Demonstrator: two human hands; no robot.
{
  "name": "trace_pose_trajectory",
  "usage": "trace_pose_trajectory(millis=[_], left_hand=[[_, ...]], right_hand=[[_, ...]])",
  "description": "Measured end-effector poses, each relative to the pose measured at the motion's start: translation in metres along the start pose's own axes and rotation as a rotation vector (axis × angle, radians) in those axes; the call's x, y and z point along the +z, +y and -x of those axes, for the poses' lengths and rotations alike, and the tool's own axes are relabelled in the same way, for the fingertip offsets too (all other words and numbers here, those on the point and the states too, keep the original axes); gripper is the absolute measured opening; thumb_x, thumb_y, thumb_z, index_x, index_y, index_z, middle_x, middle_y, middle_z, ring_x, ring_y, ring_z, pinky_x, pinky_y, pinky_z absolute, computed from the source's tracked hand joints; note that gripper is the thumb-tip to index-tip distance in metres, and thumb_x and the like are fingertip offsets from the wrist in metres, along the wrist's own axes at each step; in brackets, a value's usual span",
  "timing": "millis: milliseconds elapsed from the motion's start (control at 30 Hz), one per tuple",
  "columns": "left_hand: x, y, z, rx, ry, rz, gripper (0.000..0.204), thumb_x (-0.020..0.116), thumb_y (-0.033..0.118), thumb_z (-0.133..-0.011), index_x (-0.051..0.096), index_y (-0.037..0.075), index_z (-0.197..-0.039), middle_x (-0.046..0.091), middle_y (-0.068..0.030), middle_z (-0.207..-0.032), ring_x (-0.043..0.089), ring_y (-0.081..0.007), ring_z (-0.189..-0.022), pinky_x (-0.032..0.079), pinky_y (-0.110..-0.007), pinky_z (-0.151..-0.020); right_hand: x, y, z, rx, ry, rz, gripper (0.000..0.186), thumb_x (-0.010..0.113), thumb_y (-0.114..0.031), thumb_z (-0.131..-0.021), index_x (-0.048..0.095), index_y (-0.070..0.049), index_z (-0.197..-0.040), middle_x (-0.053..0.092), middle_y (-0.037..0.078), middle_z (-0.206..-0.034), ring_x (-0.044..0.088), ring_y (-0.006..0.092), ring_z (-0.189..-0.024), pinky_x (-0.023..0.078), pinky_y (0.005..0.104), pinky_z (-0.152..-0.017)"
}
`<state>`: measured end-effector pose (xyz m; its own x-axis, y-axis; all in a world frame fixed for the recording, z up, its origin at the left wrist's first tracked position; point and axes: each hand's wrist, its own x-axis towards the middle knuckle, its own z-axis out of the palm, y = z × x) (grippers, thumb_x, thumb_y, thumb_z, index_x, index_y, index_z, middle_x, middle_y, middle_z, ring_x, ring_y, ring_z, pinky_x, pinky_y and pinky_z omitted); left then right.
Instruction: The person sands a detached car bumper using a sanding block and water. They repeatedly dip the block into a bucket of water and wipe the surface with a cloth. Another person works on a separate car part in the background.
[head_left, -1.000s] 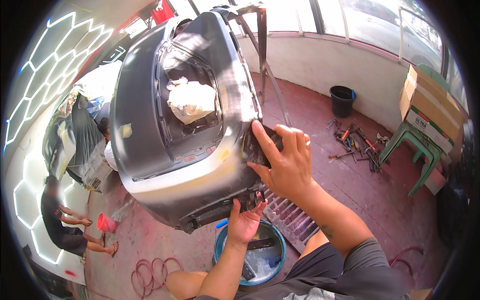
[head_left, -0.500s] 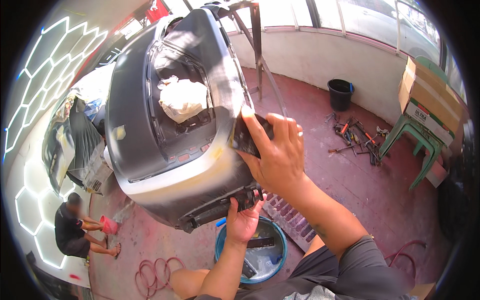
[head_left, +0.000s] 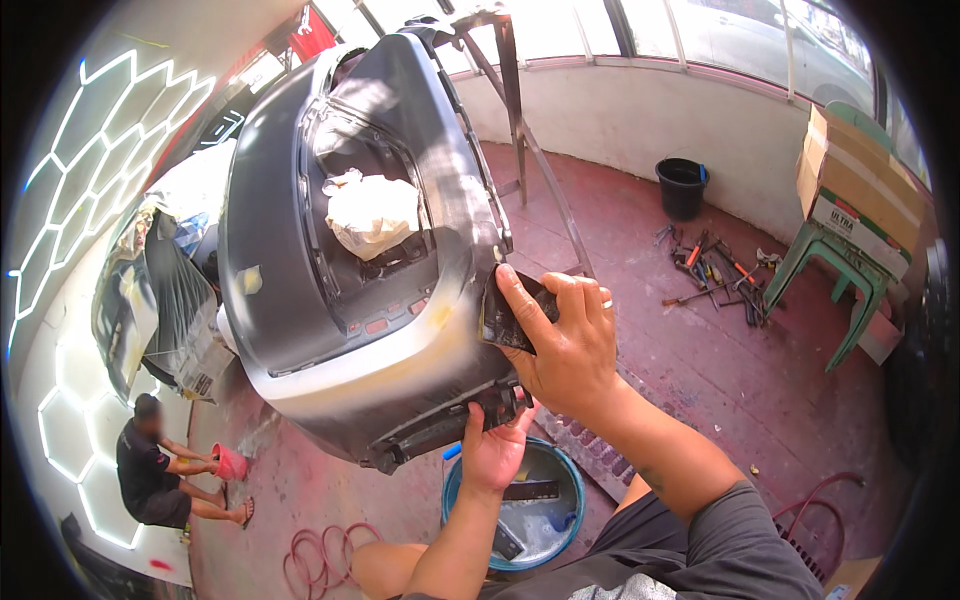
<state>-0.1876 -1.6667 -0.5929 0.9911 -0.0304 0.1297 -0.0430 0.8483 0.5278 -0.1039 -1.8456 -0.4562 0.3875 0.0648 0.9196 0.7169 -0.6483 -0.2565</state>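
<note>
A large dark car bumper (head_left: 400,365) is propped in front of me, with white and yellowish sanded patches along its lower corner. My right hand (head_left: 572,345) presses a flat black sanding pad (head_left: 512,308) against the bumper's right corner, fingers bent over it. Below, my left hand (head_left: 495,455) grips the bumper's lower edge, thumb in front and the other fingers partly hidden behind it. A crumpled whitish bag (head_left: 375,215) sits in the bumper's central opening.
Beneath my hands stands a blue basin (head_left: 578,478) of water holding dark flat blocks. A metal stand (head_left: 515,110) rises behind the bumper. Tools (head_left: 725,275), a black bucket (head_left: 682,190) and a green stool (head_left: 835,275) with cartons lie rightward. At left a person (head_left: 155,465) holds a red bucket.
My right hand has slid the sanding pad down along the bumper's corner. My left hand keeps its grip on the lower edge. The whole view has shifted slightly.
</note>
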Motion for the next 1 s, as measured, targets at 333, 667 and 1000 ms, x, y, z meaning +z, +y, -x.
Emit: trace_pose_trajectory(millis=[333,667,1000], left_hand=[[-0.007,0.002,0.001,-0.033,-0.022,0.031,0.045,0.067,0.045,-0.111,0.071,0.015,-0.144,0.078,-0.0079,-0.141,0.070,-0.0269,-0.136,0.028,-0.063,-0.135],[-0.009,0.003,-0.004,-0.031,-0.021,0.008,0.045,0.068,0.045,-0.111,0.070,0.016,-0.145,0.078,-0.0080,-0.140,0.072,-0.0260,-0.135,0.027,-0.063,-0.135],[-0.011,0.003,-0.005,-0.044,-0.031,0.016,0.044,0.066,0.044,-0.112,0.071,0.015,-0.144,0.078,-0.0085,-0.140,0.072,-0.0269,-0.134,0.029,-0.063,-0.134]], right_hand=[[0.001,-0.002,0.002,0.026,-0.013,-0.097,0.073,0.084,-0.024,-0.084,0.067,-0.016,-0.154,0.058,0.017,-0.125,0.057,0.0381,-0.111,0.047,0.0497,-0.096],[0.006,-0.003,-0.004,0.030,0.025,-0.074,0.070,0.084,-0.025,-0.085,0.068,-0.015,-0.152,0.058,0.015,-0.121,0.057,0.0368,-0.108,0.047,0.0487,-0.094],[0.007,-0.002,-0.006,0.049,0.045,-0.003,0.074,0.086,-0.026,-0.080,0.069,-0.017,-0.152,0.059,0.014,-0.122,0.058,0.0346,-0.108,0.046,0.0480,-0.094]])
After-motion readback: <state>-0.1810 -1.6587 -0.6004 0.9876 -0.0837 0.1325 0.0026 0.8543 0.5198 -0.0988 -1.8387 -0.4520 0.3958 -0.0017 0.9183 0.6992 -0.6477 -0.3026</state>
